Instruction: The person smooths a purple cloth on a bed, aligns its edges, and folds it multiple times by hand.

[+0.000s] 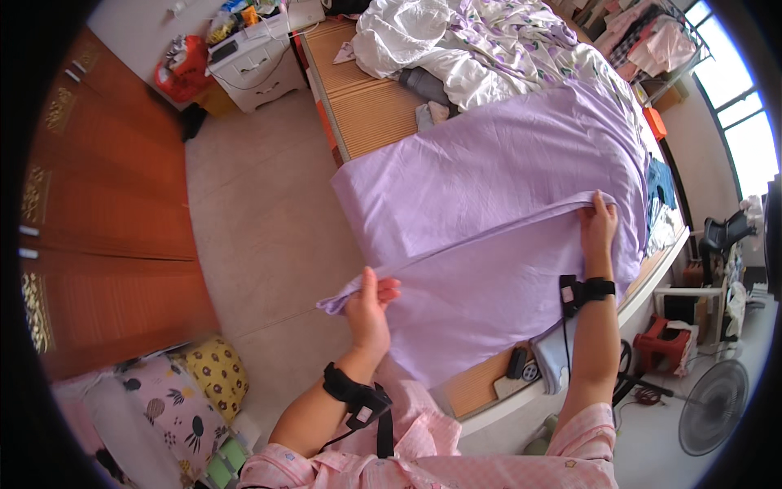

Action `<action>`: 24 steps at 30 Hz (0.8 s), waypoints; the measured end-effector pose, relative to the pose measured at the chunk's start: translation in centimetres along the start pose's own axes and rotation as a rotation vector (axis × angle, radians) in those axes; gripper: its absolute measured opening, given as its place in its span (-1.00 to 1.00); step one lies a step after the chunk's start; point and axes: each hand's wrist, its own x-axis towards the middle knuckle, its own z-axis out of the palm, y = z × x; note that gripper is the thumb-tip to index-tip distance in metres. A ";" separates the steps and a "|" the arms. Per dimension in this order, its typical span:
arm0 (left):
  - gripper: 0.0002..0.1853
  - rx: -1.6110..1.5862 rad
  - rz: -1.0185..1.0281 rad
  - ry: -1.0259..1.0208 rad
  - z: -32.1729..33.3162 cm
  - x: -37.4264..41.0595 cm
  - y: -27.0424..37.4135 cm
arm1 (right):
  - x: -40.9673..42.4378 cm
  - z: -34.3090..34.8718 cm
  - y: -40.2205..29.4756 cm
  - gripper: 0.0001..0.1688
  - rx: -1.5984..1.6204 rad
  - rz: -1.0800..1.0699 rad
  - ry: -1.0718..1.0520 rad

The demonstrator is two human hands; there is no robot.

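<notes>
A large lavender cloth (476,189), perhaps a sheet or quilt cover, is spread over the near part of the bed. My left hand (370,312) grips its folded edge at the left, where a bunched corner sticks out past the fingers above the floor. Farther right, my right hand (597,225) pinches the same edge between thumb and fingers. A raised fold runs taut in a slanting line from one hand to the other. The near part of the cloth hangs down towards my body. Each wrist wears a black strap with a small device.
A slatted bamboo mat (366,101) covers the bed, with a crumpled floral quilt (507,49) at the far end. To the left stand a wooden wardrobe (122,214) and a white nightstand (256,67). Patterned pillows (177,403) lie lower left. A standing fan (713,406) is lower right.
</notes>
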 end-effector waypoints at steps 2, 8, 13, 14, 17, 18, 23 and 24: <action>-0.69 -0.047 0.011 0.058 0.0 5.9 0.9 | 2.9 6.1 2.8 -0.87 -0.040 0.015 -0.041; -0.63 -0.140 -0.075 0.170 1.7 23.9 0.7 | 9.5 19.4 10.0 -0.83 -0.013 0.122 0.067; -0.61 -0.128 -0.191 0.384 1.2 36.4 -1.5 | 13.1 27.6 17.6 -0.75 -0.112 0.211 0.051; -0.60 -0.116 -0.191 0.397 1.1 38.2 -1.8 | 13.9 28.8 19.0 -0.75 -0.139 0.237 0.077; -0.59 -0.050 -0.318 0.442 1.6 42.4 -3.0 | 15.6 30.4 22.6 -0.74 -0.177 0.273 0.119; -0.57 -0.024 -0.339 0.463 2.0 43.2 -3.1 | 16.0 30.6 23.5 -0.74 -0.198 0.295 0.131; -0.57 0.023 -0.398 0.486 2.4 45.4 -3.9 | 16.9 31.8 27.3 -0.78 -0.238 0.525 0.074; -0.57 0.042 -0.402 0.480 2.6 45.7 -3.9 | 16.5 32.3 27.9 -0.78 -0.302 0.516 0.087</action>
